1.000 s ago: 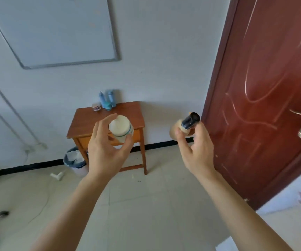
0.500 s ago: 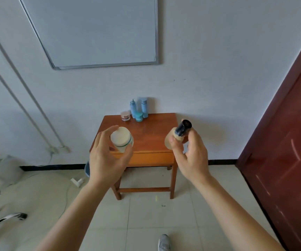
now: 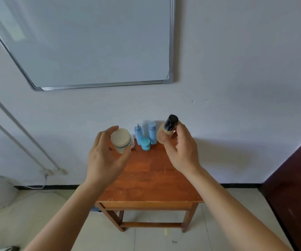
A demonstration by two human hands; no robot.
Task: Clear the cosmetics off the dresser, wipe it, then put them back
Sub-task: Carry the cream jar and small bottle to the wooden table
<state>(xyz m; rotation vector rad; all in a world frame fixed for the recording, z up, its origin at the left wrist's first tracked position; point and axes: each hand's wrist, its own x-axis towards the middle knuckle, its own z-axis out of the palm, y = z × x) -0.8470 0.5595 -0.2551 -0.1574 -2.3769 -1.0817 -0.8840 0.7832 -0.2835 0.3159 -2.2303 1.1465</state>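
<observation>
Left hand (image 3: 104, 156): thumb and fingers curled round a cream jar (image 3: 121, 140), held over the 11 o'clock part of the dresser (image 3: 151, 178). Right hand (image 3: 182, 153): it grips a tilted beige bottle (image 3: 166, 133) with a black cap over the 1 o'clock part, and neither item appears to be set down yet. Blue bottles (image 3: 138, 132) and a teal jar (image 3: 145, 143) stand grouped at the 12 o'clock edge; recommended practice is to lower each item upright onto bare wood at 9 and 3 o'clock of that group, bases flat before the fingers loosen, knuckles kept off the tall bottles, which look liable to topple.
</observation>
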